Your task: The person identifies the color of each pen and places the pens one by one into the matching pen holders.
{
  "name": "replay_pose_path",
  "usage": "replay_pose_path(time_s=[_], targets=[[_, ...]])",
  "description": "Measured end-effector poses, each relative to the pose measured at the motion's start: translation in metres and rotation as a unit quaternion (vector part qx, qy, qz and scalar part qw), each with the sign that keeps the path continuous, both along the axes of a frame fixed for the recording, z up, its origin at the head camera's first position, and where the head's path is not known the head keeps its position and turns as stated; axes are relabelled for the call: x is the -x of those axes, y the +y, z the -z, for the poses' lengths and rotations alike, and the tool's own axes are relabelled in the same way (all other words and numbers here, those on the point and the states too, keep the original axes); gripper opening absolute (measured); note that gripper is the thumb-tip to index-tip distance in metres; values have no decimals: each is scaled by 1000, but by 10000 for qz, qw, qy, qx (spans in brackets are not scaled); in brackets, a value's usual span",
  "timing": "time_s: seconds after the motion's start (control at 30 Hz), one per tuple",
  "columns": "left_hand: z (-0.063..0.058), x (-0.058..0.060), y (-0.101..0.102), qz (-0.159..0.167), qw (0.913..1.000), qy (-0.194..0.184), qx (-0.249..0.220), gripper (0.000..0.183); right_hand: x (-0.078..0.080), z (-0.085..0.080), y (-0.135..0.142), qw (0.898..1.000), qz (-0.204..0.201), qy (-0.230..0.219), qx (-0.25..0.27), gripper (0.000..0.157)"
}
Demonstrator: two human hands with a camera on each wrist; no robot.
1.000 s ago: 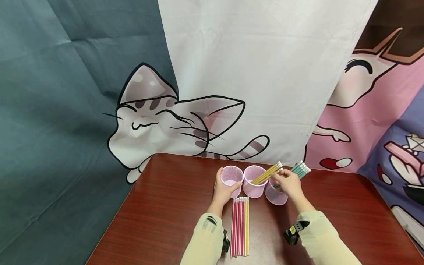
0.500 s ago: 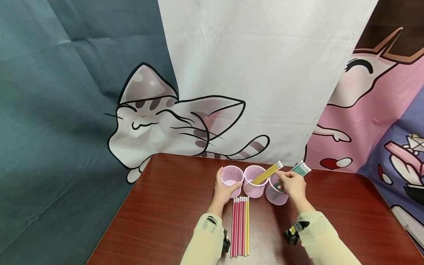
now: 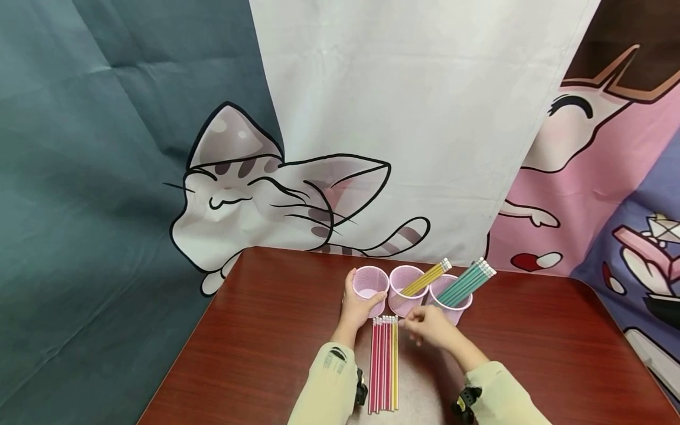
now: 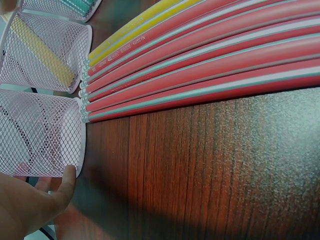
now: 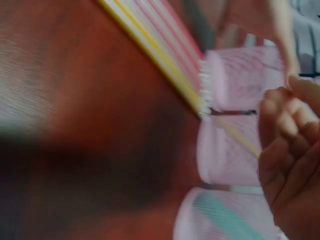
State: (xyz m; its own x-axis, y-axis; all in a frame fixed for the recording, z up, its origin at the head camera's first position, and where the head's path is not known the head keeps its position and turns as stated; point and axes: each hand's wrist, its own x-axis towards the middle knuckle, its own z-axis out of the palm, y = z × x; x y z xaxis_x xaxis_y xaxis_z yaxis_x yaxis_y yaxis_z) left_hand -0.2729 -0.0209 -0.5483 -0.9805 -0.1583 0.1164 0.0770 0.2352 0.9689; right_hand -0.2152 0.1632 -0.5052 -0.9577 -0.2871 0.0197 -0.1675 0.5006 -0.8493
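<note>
Three pink mesh pencil cups stand in a row. My left hand [image 3: 357, 308] grips the left pencil cup [image 3: 370, 282], thumb at its near right side and fingers round its left side. Yellow pencils [image 3: 427, 278] lean in the middle pencil cup [image 3: 401, 304]; green pencils [image 3: 462, 286] lean in the right pencil cup [image 5: 187, 215]. In front lies a row of red pencils [image 3: 381, 366], with yellow pencils [image 4: 140, 25] along its right side. My right hand [image 3: 432, 327] hovers in front of the cups, fingers loosely bent and holding nothing, fingertips close beside the yellow pencils' eraser ends.
The brown wood-grain table [image 3: 281, 336] extends to both sides of the cups. Behind it hangs a cloth backdrop [image 3: 425, 118] with a cartoon cat. A small black device [image 3: 466, 401] is strapped at each wrist.
My right hand has left the right cup with its green pencils and moved left and nearer, to the eraser ends of the lying pencils. My left hand stays on its cup.
</note>
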Motion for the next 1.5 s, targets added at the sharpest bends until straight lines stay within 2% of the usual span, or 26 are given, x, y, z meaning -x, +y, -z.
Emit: replay_pose_path(time_s=[0.1,0.23,0.47,0.6,0.9,1.2,1.33,1.5], targets=[[0,0,0,-17,10000,-35,-15,94,-4,21,-5,9993,107,23,-359,19],[-1,0,0,-4,10000,-49,-28,94,-9,45,-8,9936,641,157,-919,22],[-3,-1,0,5,9999,-102,-50,94,-10,62,-15,9813,1433,-3,-1282,29],[-2,-1,0,12,10000,-88,-36,94,-10,64,-18,9739,1645,-79,-1560,30],[-1,-1,0,24,10000,-61,-45,94,-10,58,-21,9699,1728,-315,-1684,23],[0,1,0,-56,9999,-82,25,93,-8,44,-26,9520,1600,-960,-2428,28],[1,2,0,-38,10000,-57,39,93,-9,43,-28,9457,1564,-966,-2680,32],[1,1,0,-40,9999,-122,30,94,-11,46,-28,9435,1662,-771,-2760,32]])
